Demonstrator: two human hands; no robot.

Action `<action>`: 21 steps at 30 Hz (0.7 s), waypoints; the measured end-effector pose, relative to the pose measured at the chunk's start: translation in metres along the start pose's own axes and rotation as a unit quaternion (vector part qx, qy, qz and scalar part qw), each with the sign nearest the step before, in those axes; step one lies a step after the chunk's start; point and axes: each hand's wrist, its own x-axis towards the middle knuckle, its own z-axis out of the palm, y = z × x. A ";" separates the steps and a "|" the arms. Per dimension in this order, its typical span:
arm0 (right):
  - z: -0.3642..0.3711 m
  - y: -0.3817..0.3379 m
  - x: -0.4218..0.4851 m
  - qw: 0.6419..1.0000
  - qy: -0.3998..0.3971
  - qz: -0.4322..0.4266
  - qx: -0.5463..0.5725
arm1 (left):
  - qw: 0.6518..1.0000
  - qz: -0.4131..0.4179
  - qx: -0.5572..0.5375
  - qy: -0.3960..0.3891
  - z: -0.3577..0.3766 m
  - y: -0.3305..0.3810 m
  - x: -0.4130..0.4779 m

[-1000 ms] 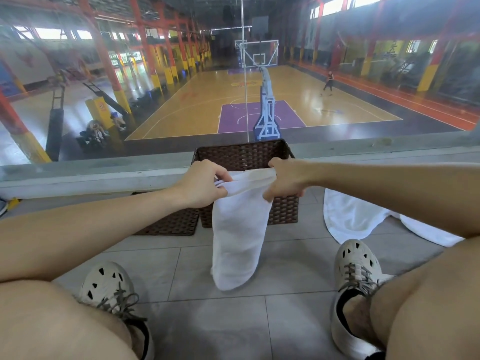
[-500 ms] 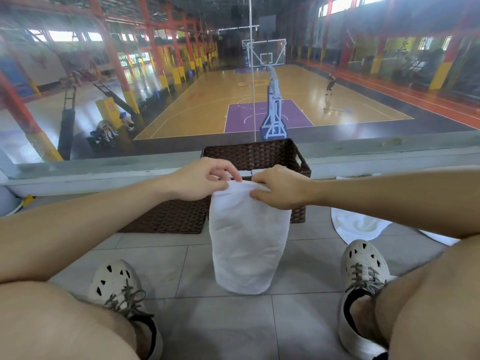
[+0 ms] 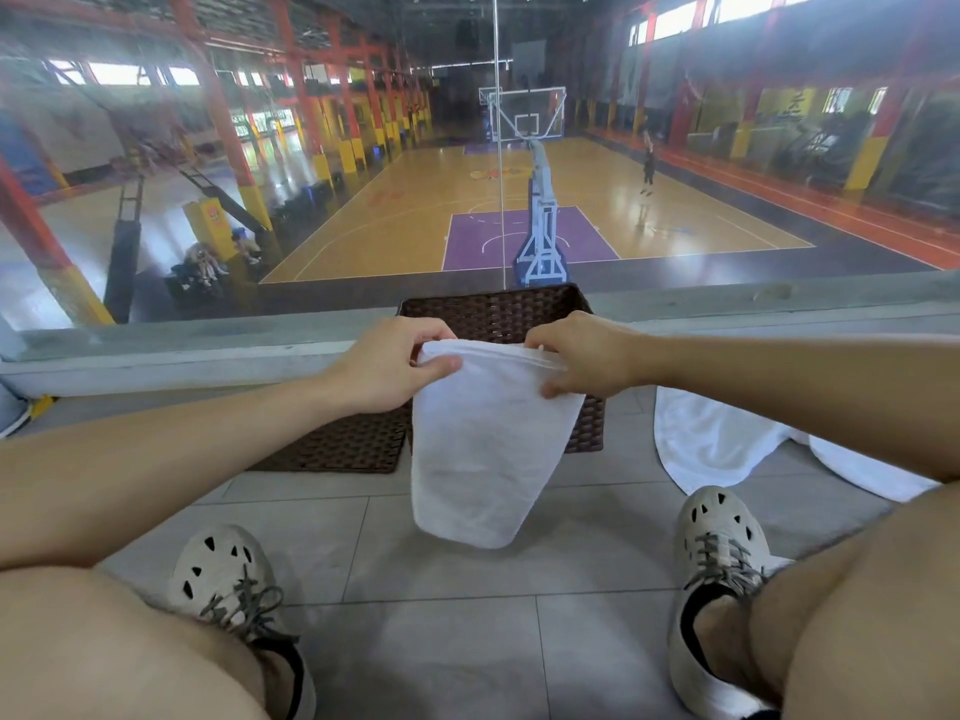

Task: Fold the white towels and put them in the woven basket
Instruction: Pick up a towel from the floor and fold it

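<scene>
Left hand (image 3: 387, 366) and right hand (image 3: 582, 356) pinch the hanging white towel (image 3: 483, 459) before the woven basket (image 3: 498, 310).

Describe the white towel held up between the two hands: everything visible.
The towel is plain white, soft terry-looking cloth, apparently folded double into a narrow panel. It hangs straight down from its top edge, where a stitched hem shows, and ends in a rounded bottom. The left hand pinches its top left corner, and the right hand grips the top right. It hangs in front of the dark woven basket, over the grey tiled floor.
</scene>
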 end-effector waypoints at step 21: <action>-0.024 -0.042 0.027 0.984 0.081 -0.050 0.148 | 0.967 -0.105 -0.218 -0.082 -0.010 -0.013 -0.022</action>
